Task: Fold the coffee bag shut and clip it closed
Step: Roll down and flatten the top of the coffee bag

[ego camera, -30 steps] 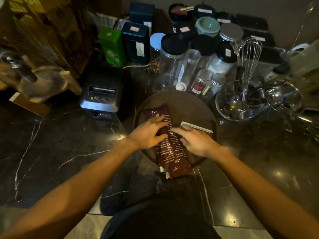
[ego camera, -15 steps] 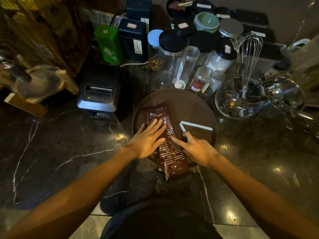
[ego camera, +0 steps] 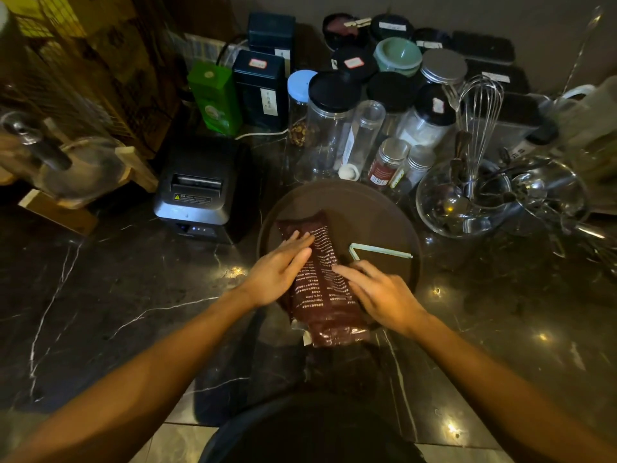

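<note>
At the near edge of the dark marble counter (ego camera: 100, 295) we see the coffee bag (ego camera: 325, 295) lying flat, its long axis running from us away toward the jars, tilted slightly leftward at the far end. Its near end, with a pale edge showing, overhangs the rim of the round brown tray (ego camera: 367, 208); the rest lies on the tray. Our left hand (ego camera: 278, 272) rests flat on the bag's left side, fingers stretched out and together, gripping nothing. Our right hand (ego camera: 380, 292) lies spread against the bag's right side, fingertips on the printed face, also gripping nothing. Just beyond the right hand, a pale green clip (ego camera: 380, 251) lies on the tray, apart from the bag. Farther left stands a small receipt printer (ego camera: 197, 195); farther right, a glass bowl (ego camera: 434, 208) holding a whisk (ego camera: 480, 105).
</note>
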The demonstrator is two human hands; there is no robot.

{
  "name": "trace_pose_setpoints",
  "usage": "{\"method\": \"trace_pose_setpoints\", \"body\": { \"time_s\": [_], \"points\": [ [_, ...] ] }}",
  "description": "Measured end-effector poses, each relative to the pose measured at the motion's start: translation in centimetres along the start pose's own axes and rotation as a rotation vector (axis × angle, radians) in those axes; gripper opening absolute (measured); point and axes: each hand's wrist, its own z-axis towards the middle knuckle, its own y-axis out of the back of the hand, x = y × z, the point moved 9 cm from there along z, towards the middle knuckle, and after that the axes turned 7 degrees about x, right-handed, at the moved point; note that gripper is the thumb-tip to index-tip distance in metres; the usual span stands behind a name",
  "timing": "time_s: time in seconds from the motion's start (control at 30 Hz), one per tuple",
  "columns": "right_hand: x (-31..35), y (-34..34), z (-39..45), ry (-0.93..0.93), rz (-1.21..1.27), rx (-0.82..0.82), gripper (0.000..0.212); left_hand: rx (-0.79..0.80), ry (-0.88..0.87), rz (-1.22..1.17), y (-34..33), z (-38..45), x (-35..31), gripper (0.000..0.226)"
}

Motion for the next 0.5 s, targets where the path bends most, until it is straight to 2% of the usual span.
{"method": "trace_pose_setpoints", "body": {
  "time_s": [0.13, 0.3, 0.4, 0.5],
  "points": [
    [0.5, 3.1, 0.8, -0.059, 0.321, -0.172, 0.055, -0.060, -0.015, -0.152, 1.6, 0.1, -1.6, 0.051],
    [-0.8, 5.4, 3.2, -0.231, 0.616, -0.388, 0.038, -0.105, -0.063, -0.411, 3.2, -0.4, -4.2, 0.053],
    [-0.9, 7.5, 4.4, -0.302, 0.788, -0.487, 0.029, -0.083, -0.144, -0.363, 3.5, -0.6, -5.8, 0.060],
    [-0.4, 9.3, 5.5, -0.264, 0.854, -0.540, 0.025, -0.037, -0.197, -0.237, 3.0, -0.4, -6.9, 0.061]
  ]
}}
